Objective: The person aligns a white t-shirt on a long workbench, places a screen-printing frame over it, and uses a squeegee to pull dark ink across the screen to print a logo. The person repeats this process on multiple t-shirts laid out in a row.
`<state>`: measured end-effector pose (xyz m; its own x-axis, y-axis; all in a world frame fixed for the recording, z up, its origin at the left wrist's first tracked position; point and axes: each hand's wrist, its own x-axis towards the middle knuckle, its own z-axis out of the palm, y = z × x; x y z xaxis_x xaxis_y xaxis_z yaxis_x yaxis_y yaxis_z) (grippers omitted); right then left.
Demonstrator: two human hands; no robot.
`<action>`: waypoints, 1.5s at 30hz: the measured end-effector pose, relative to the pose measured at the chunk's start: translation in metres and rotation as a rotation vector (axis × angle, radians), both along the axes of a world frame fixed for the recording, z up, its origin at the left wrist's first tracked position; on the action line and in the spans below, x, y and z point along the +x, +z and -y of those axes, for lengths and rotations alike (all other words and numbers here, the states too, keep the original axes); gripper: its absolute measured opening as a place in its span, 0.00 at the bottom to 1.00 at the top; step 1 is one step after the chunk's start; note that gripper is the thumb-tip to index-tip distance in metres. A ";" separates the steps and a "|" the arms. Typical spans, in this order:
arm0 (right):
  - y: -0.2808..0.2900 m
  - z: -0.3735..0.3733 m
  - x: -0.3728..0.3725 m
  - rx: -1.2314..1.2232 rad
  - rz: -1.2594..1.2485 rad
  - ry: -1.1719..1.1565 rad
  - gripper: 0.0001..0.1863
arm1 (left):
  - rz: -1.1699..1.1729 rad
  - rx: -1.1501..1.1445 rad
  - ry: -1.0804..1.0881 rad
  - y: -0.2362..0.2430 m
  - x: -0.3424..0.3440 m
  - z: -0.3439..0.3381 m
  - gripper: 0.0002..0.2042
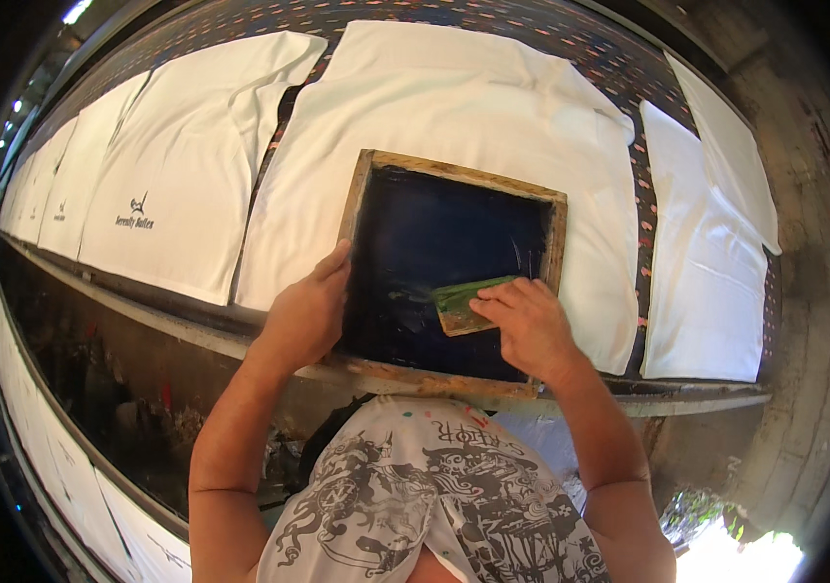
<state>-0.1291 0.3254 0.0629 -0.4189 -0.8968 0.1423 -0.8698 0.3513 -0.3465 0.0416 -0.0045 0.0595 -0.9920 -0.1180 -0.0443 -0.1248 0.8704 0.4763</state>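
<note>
A wooden-framed printing screen (444, 228) with dark, ink-coated mesh lies tilted on a white T-shirt (434, 107) spread over the table. My left hand (306, 303) is closed round the left side of its frame, fingers partly hidden by the wood. Inside the frame, near its lower right, my right hand (532, 325) grips a small squeegee (466, 304) with a green upper part and a worn wooden-looking lower edge. The squeegee rests against the mesh, and faint streaks show in the ink beside it. Whatever lies under the screen is hidden.
To the left, a white shirt (177, 175) bears a small dark print, with several more beyond it. Another white shirt (702, 243) lies at the right. The table's front ledge (191, 330) runs just before me. A second row of white cloths (75, 466) hangs at lower left.
</note>
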 end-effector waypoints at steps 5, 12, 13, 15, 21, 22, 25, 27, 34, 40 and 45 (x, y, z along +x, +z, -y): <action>-0.003 -0.005 0.062 0.031 -0.018 -0.139 0.27 | -0.044 -0.040 -0.011 -0.004 0.000 0.002 0.23; 0.000 -0.005 0.111 0.033 0.032 -0.250 0.24 | -0.202 -0.102 0.026 -0.021 -0.003 -0.002 0.22; 0.006 -0.001 0.115 0.040 0.072 -0.263 0.24 | -0.225 -0.092 0.054 -0.023 -0.003 -0.005 0.22; 0.009 0.002 0.124 0.053 0.072 -0.288 0.25 | -0.323 -0.005 0.090 -0.040 -0.002 -0.007 0.24; 0.000 -0.012 0.140 -0.052 0.071 -0.332 0.26 | -0.501 0.340 0.242 -0.078 0.016 -0.017 0.30; 0.001 -0.017 0.138 -0.121 0.057 -0.406 0.25 | -0.482 0.407 0.261 -0.077 0.016 -0.017 0.31; -0.001 -0.033 0.130 -0.289 0.062 -0.632 0.26 | -0.490 0.462 0.278 -0.082 0.012 -0.012 0.32; -0.008 -0.047 0.117 -0.335 0.120 -0.796 0.29 | -0.477 0.602 0.308 -0.089 0.011 -0.013 0.31; -0.030 -0.090 0.082 -0.539 0.992 -0.803 0.30 | -0.460 0.604 0.336 -0.022 0.006 -0.028 0.24; -0.034 -0.105 0.069 -0.585 0.881 -0.511 0.31 | -0.558 0.326 0.412 0.059 0.039 -0.060 0.20; -0.021 -0.084 0.053 -0.621 1.005 0.085 0.32 | -0.736 0.302 0.712 0.090 0.160 -0.091 0.17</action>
<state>-0.0761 0.4091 0.0422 -0.5336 -0.8206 0.2047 -0.1224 -0.1645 -0.9788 0.2012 0.0865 0.1492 -0.4940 -0.7649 0.4134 -0.1517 0.5440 0.8252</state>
